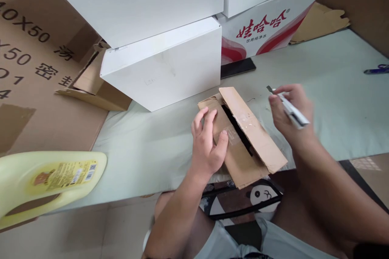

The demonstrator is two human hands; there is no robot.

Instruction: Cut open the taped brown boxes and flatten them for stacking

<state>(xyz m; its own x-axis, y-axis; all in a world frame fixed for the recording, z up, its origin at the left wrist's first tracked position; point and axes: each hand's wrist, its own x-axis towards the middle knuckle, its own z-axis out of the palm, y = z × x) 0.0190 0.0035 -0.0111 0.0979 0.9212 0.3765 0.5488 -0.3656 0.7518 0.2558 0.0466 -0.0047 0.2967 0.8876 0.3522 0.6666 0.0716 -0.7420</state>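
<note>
A small brown cardboard box (243, 158) lies slantwise on the table, its near end over the front edge. One flap (249, 121) stands partly raised, with a dark gap along its inner side. My left hand (209, 145) rests on the box's left part, fingers bent and spread, thumb beside a strip of clear tape. To the right of the box and apart from it, my right hand (291, 109) is closed around a white utility knife (291, 111). Its short blade sticks out and points up and to the left.
White boxes (164, 73) stack at the back beside a red-and-white printed carton (258, 32). A black phone-like slab (238, 68) lies before them. Large cardboard cartons (45, 60) stand left, near a yellow jug (69, 174). Blue-handled scissors (377, 70) lie far right on the pale tablecloth (136, 145).
</note>
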